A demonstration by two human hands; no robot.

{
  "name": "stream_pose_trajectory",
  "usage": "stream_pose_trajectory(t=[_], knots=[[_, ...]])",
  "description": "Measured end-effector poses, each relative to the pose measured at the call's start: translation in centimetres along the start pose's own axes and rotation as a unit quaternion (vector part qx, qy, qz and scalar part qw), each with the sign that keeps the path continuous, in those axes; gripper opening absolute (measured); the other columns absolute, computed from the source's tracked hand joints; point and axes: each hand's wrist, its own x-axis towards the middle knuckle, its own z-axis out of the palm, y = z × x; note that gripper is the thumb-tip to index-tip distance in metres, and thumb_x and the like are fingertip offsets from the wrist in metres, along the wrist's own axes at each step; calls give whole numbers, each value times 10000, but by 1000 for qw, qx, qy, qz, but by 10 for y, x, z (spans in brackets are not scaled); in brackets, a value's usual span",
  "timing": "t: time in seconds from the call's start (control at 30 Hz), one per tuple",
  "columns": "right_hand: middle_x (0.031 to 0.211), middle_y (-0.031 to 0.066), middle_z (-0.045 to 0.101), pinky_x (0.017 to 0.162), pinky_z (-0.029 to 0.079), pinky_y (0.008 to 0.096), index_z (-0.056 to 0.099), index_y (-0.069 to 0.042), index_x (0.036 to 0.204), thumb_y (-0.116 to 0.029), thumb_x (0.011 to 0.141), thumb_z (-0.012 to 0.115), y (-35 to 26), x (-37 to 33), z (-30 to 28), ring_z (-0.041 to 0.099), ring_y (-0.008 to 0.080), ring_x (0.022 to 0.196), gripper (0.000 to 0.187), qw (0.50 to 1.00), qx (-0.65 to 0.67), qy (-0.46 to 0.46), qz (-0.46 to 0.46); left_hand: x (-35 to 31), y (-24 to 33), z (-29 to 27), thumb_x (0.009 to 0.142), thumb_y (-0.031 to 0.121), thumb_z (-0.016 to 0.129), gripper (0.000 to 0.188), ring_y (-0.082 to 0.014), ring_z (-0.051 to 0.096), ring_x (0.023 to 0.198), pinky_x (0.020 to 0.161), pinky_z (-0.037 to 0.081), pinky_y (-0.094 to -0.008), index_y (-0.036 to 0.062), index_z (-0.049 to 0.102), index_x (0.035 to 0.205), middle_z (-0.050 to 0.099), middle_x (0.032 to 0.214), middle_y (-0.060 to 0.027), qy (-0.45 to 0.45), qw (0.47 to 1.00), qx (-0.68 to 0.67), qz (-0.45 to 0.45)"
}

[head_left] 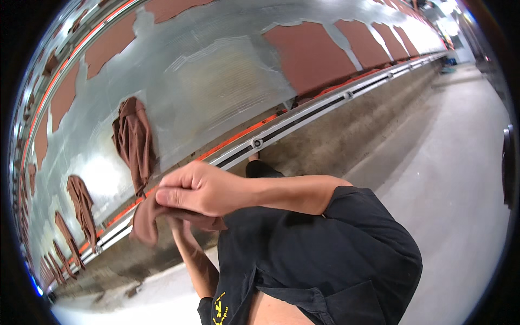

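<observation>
My right hand (203,189) is closed, with its thumb pressing a strip of reddish-brown sheet (145,222), leather-like, against the fingers. One end of the sheet hangs down left of the fist, and a flap shows beneath it. My left hand (180,223) is below and behind the right; the sheet and the right hand hide its fingers. Just beyond my hands, a crumpled brown leather-like piece (132,141) lies folded lengthwise on a grey metal surface (216,92). Its lower tip comes close to the held sheet; I cannot tell whether they join.
Several flat reddish-brown sheets (309,54) lie spread on the metal surface. More bunched pieces (81,208) hang over its near edge at left. A slotted metal rail (303,120) with an orange strip runs along that edge, above a concrete base (336,135). Grey floor (433,200) extends right.
</observation>
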Motion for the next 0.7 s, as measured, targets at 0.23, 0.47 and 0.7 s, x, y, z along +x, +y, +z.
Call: stream_pose_trajectory(t=[0.23,0.47,0.7], knots=[[1070,37,716,850,540,245,672,14,1189,-206,1075,540,-13,-3,-51,653,89,957,281,975,180,126,-25,65,-3,-18,914,217,753,621,-225,546,1265,1071,460,-371,-13,491,1427,546,1402,-123,-145,968,-177,-101],[816,-32,626,567,448,214,684,-60,1093,-255,1073,551,-51,-19,-101,547,25,689,237,986,141,80,34,101,31,-15,959,336,647,686,-266,471,1379,1184,356,-418,-9,402,1500,472,1509,-140,-148,987,-63,5],[894,-38,579,715,449,237,631,-46,1100,-242,1082,538,-45,12,-104,490,33,828,217,978,85,-179,-60,109,56,56,967,275,668,611,-267,501,1345,1142,393,-423,-1,448,1466,524,1453,-137,-82,982,-167,-31]])
